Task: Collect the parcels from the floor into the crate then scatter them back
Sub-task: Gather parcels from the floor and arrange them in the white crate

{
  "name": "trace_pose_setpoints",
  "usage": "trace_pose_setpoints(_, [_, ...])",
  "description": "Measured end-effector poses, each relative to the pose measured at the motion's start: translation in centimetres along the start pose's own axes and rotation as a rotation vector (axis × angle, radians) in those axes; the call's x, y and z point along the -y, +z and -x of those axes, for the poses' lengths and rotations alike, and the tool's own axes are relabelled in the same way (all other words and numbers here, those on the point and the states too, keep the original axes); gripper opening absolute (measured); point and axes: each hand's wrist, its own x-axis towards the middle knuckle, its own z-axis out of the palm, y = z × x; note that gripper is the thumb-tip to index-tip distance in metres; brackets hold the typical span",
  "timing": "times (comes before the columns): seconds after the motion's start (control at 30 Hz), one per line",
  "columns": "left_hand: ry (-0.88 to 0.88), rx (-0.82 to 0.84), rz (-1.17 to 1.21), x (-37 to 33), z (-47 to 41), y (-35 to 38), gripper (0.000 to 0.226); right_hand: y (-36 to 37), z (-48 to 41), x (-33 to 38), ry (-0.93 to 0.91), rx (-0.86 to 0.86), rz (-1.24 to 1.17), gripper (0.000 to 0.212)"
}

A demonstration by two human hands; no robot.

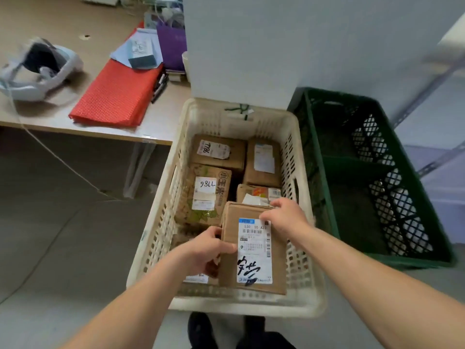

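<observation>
Left hand [212, 249] grasps parcel [254, 258] at 9 o'clock, right hand [285, 217] at 1 o'clock; keep level, clear crate [241, 308] rim.

Table [75, 21], tan top: white headset [37, 71], red mesh bag [118, 96], blue paper [120, 52] under a small box [142, 52] and purple bag [172, 44] are carried. Floor [63, 248], grey: white crate [239, 308] and green crate [324, 172] are set side by side.

Bare forearms [141, 293] — dark trousers or shoes [202, 329] below.
</observation>
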Motion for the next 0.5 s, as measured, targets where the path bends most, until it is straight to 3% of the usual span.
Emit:
trace_pose_setpoints(0.07, [-0.066, 0.019, -0.045, 0.9, -1.8, 0.7, 0.050, 0.9, -0.7, -2.4, 0.097, 0.033, -0.020, 0.070])
trace_pose_setpoints(0.13, [-0.130, 0.027, -0.075, 1.7, -3.4, 1.4, 0.048, 1.6, -1.0, -4.3, 0.170, 0.080, -0.038, 0.058])
trace_pose_setpoints(0.3, [-0.228, 0.033, -0.172, 2.9, -6.8, 2.4, 0.036, 3.4, -2.4, -8.1, 0.196, 0.089, -0.042, 0.045])
trace_pose_setpoints(0.5, [-0.257, 0.011, -0.215, 3.1, -8.8, 3.6, 0.037, 3.7, -3.6, -9.3, 0.196, 0.101, -0.037, 0.058])
